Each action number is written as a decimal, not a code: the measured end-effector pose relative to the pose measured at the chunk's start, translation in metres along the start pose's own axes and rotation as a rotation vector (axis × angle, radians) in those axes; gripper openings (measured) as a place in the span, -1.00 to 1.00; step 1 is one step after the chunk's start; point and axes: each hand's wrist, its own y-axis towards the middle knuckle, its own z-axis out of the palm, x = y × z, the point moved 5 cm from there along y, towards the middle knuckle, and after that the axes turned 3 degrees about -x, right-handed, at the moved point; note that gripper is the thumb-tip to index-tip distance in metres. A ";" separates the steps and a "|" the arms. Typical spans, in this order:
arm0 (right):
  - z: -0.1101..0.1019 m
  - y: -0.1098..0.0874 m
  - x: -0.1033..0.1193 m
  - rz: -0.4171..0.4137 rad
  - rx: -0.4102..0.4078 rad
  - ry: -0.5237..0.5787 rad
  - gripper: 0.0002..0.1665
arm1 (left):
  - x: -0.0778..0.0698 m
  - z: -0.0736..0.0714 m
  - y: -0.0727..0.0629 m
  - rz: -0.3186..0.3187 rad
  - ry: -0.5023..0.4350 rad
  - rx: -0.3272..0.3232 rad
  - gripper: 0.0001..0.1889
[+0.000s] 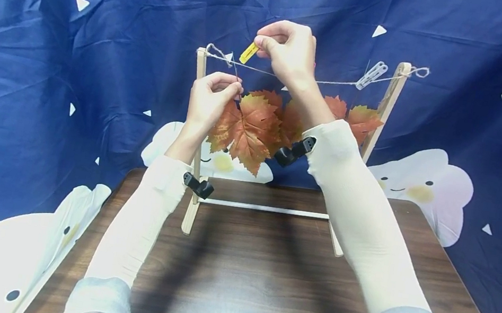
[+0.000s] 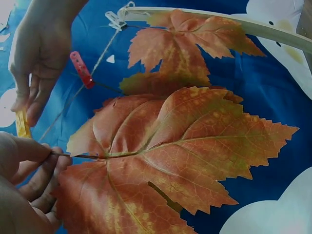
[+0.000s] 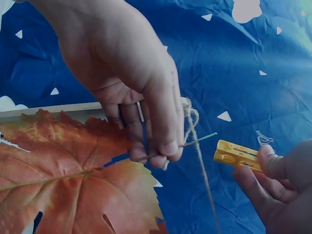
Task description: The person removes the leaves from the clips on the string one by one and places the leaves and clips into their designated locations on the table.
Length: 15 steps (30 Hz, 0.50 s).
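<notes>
My left hand (image 1: 210, 100) pinches the thin stem of an orange maple leaf (image 1: 255, 127) between thumb and fingers, near the left end of a string (image 3: 204, 170). The stem's greenish tip crosses the string in the right wrist view. My right hand (image 1: 292, 52) holds a yellow clothespin (image 3: 236, 155) by one end, just above the string and to the right of the stem. The clothespin's free end points toward the stem, apart from it. Farther along, a red clothespin (image 2: 82, 69) and a white clothespin (image 1: 371, 75) sit on the string with other leaves (image 2: 183, 44) hanging there.
The string runs between two wooden posts (image 1: 386, 109) of a frame standing on a dark brown table (image 1: 236, 261). A white bar (image 1: 263, 208) joins the posts low down. Behind hangs a blue cloth (image 1: 116, 52) with white triangles and clouds.
</notes>
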 end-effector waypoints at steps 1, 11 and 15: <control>-0.002 -0.001 0.000 0.001 0.002 0.017 -0.79 | -0.001 -0.001 -0.001 0.002 -0.002 0.001 -0.83; -0.016 -0.012 0.002 0.009 0.079 0.101 -0.65 | -0.005 -0.012 -0.007 0.011 -0.030 0.006 -0.83; -0.021 -0.022 0.006 -0.024 0.104 0.134 -0.60 | -0.008 -0.014 -0.013 0.024 -0.041 0.019 -0.84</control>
